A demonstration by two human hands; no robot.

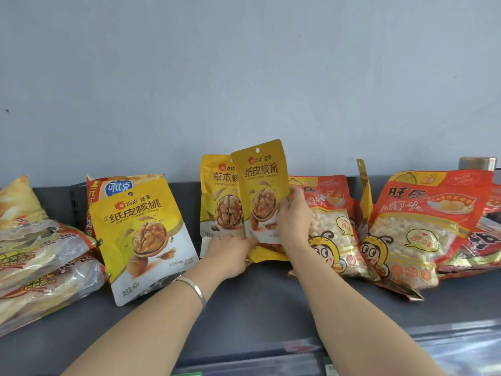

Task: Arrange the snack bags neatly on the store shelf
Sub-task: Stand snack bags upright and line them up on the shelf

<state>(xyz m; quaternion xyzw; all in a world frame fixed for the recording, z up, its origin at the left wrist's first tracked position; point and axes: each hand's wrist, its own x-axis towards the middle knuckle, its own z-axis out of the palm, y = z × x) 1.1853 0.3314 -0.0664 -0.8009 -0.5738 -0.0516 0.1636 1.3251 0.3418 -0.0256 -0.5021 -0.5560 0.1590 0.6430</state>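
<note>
On the dark grey shelf (260, 302) stand yellow walnut bags. My right hand (294, 221) grips one yellow walnut bag (260, 183) upright at its right edge, thumb on the front. My left hand (230, 251) holds the bottom of that bag and touches a second walnut bag (219, 196) standing just behind it on the left. A third walnut bag (143, 234) leans back further left. Another yellow bag (364, 191) stands edge-on between two red bags.
Red bags of small white buns (333, 226) (423, 221) lean at the right. Clear-wrapped snack packs (40, 256) lie stacked at the left, with a red chip bag (113, 185) behind the walnut bag. A grey wall (244, 77) backs the shelf. A metal can (478, 162) stands far right.
</note>
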